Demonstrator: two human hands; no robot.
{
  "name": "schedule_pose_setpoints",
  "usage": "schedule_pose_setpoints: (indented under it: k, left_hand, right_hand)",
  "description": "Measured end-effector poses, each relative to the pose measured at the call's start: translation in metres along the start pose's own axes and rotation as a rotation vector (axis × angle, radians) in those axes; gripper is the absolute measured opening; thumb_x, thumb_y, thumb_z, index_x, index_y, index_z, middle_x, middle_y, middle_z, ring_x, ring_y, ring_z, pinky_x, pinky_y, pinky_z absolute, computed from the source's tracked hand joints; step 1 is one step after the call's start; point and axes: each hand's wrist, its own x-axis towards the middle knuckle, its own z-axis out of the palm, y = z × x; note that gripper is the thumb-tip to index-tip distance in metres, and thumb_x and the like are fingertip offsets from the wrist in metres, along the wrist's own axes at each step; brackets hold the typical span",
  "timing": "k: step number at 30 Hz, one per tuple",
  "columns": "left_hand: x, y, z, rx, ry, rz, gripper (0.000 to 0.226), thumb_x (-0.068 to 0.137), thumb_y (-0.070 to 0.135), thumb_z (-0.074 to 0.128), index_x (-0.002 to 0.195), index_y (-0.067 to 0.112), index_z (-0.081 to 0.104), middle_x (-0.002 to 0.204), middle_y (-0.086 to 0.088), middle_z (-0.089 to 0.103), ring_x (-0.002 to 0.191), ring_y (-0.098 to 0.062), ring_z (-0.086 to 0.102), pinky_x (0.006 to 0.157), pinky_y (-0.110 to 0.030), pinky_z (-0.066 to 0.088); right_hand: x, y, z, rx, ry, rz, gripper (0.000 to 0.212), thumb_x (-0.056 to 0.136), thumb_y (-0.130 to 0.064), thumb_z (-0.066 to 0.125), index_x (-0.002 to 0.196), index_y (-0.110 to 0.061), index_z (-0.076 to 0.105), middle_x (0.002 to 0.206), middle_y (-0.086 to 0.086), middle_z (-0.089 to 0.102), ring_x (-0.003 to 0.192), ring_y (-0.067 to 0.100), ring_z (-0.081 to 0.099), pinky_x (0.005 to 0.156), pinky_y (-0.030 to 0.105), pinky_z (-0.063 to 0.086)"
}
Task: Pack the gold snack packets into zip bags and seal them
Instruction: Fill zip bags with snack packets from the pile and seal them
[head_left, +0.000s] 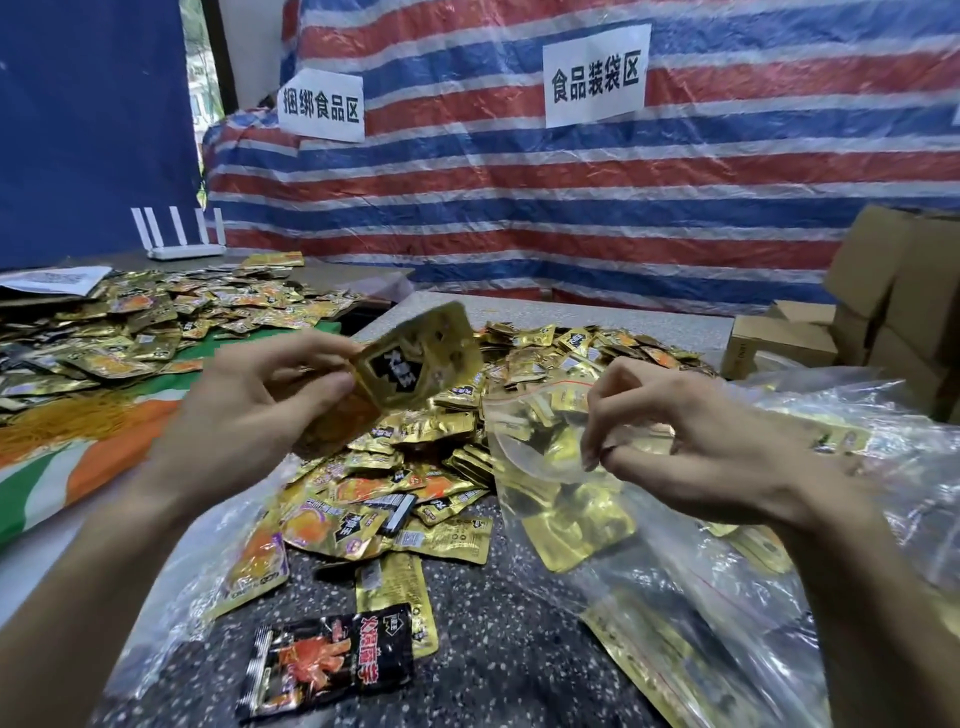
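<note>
Your left hand, left of centre in the frame, pinches a gold packet between thumb and fingers, tilted toward the bag. At centre, the loose heap of packets lies on the speckled table, with one black packet at the bottom of the frame; grab it by mistake and it spoils a bag. Right of centre, your right hand pinches the mouth of a clear zip bag already holding gold packets. That mouth looks barely parted, so the packet may catch on the rim and drop. Slack, glossy plastic could slip from your fingers.
</note>
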Motion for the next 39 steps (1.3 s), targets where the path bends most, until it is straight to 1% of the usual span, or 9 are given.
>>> schedule_pose_setpoints:
  k: [7,14,18,21,26,29,32,34,39]
  left_hand:
    - [0.007,0.062,0.02,0.351,-0.102,0.351,0.029,0.077,0.034,0.074,0.103,0.022,0.075,0.094,0.009,0.074,0.081,-0.005,0.072,0.07,-0.033,0.062]
    - [0.034,0.095,0.05,0.813,-0.34,0.498,0.013,0.083,0.03,0.075,0.092,0.029,0.066,0.078,0.014,0.064,0.072,-0.011,0.055,0.063,-0.032,0.047]
    - [0.046,0.106,0.068,0.927,-0.443,0.557,0.012,0.08,0.026,0.074,0.09,0.032,0.072,0.062,0.017,0.042,0.064,-0.01,0.042,0.056,-0.028,0.029]
    - [0.052,0.105,0.076,0.993,-0.545,0.507,0.025,0.077,0.037,0.076,0.1,0.046,0.073,0.076,0.015,0.047,0.078,-0.013,0.052,0.064,-0.029,0.035]
    - [0.056,0.09,0.086,0.856,-0.593,0.536,0.013,0.086,0.036,0.07,0.095,0.028,0.076,0.086,0.004,0.065,0.08,-0.021,0.059,0.064,-0.036,0.046]
    - [0.06,0.084,0.083,0.543,-0.626,0.371,0.016,0.089,0.023,0.071,0.103,0.016,0.075,0.091,0.002,0.07,0.08,-0.015,0.064,0.073,-0.038,0.054]
    - [0.06,0.076,0.078,0.298,-0.541,0.283,0.023,0.09,0.015,0.068,0.113,0.016,0.069,0.099,0.004,0.071,0.089,-0.01,0.068,0.081,-0.034,0.057]
    - [0.058,0.068,0.077,0.204,-0.329,0.349,0.019,0.094,0.017,0.065,0.113,0.017,0.067,0.099,0.005,0.071,0.089,-0.011,0.068,0.08,-0.034,0.057]
    - [0.051,0.022,0.094,-0.007,0.124,0.131,0.009,0.097,0.017,0.059,0.095,0.018,0.067,0.087,0.002,0.068,0.078,-0.012,0.064,0.065,-0.023,0.054]
  right_hand:
    - [0.001,0.001,0.006,0.02,0.044,-0.041,0.013,0.077,-0.021,0.067,0.075,-0.031,0.075,0.098,-0.003,0.052,0.099,0.012,0.053,0.083,0.027,0.047]
    - [0.004,-0.002,0.014,0.024,0.024,-0.12,0.005,0.082,-0.03,0.075,0.08,-0.035,0.077,0.121,-0.01,0.045,0.119,0.005,0.046,0.095,0.013,0.04]
    - [0.004,-0.008,0.014,0.111,-0.014,-0.198,0.006,0.083,-0.027,0.077,0.086,-0.032,0.079,0.121,-0.004,0.05,0.117,0.013,0.052,0.096,0.025,0.044]
    - [0.003,-0.004,0.012,0.2,-0.007,-0.162,0.005,0.085,-0.028,0.075,0.088,-0.032,0.079,0.123,-0.002,0.056,0.12,0.015,0.055,0.098,0.033,0.047]
    - [0.007,0.008,0.012,0.326,0.12,-0.115,0.007,0.084,-0.015,0.074,0.09,-0.014,0.078,0.112,0.002,0.065,0.107,0.017,0.064,0.093,0.041,0.055]
    - [0.008,0.013,0.01,0.455,0.196,-0.123,0.02,0.081,-0.014,0.07,0.095,-0.002,0.075,0.107,0.011,0.069,0.103,0.024,0.069,0.094,0.038,0.056]
    - [0.006,0.015,0.005,0.496,0.253,-0.119,0.02,0.08,-0.015,0.069,0.095,-0.003,0.074,0.1,0.01,0.075,0.099,0.021,0.072,0.094,0.031,0.056]
    - [0.005,0.017,0.002,0.474,0.303,-0.106,0.012,0.082,-0.012,0.07,0.093,-0.009,0.075,0.094,0.005,0.077,0.092,0.016,0.073,0.086,0.024,0.057]
    - [-0.001,0.024,-0.007,0.424,0.375,-0.079,0.012,0.086,-0.003,0.07,0.094,-0.011,0.075,0.094,0.008,0.077,0.093,0.025,0.073,0.089,0.044,0.059]
